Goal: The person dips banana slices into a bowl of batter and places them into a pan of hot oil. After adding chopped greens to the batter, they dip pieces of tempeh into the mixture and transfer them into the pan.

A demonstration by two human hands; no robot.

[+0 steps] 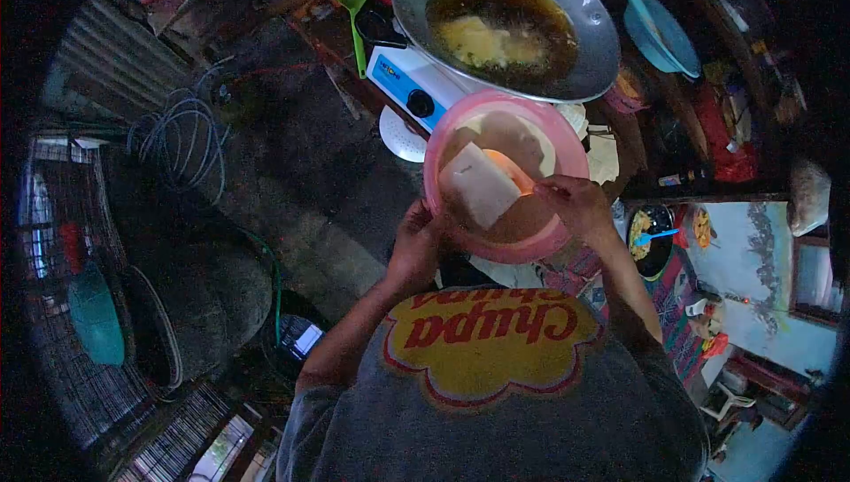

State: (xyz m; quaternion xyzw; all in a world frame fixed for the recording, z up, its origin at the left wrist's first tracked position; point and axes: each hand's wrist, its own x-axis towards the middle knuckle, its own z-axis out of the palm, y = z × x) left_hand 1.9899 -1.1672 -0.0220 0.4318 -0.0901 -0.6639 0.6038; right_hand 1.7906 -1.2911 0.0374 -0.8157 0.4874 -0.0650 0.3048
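Observation:
A pink basin (506, 254) is in front of my chest. My left hand (418, 241) grips its left rim, fingers closed. Over the basin's right side, my right hand (574, 206) is closed on an orange utensil (509, 169), which looks like a scoop or spatula; its full shape is partly hidden. A flat white rectangular slab (480, 186) overlaps the utensil inside the basin. Just beyond the basin, a wide metal wok (591, 17) holds dark yellow oil with a pale piece of food (485, 38) in it.
The wok stands over a white stove (403, 84) with a black knob. A green spatula (357, 30) and a perforated white skimmer (400, 135) lie on its left. To the right are a blue basin (660, 32) and a black pan (653, 256) with food. A coiled hose (186, 146) lies at left.

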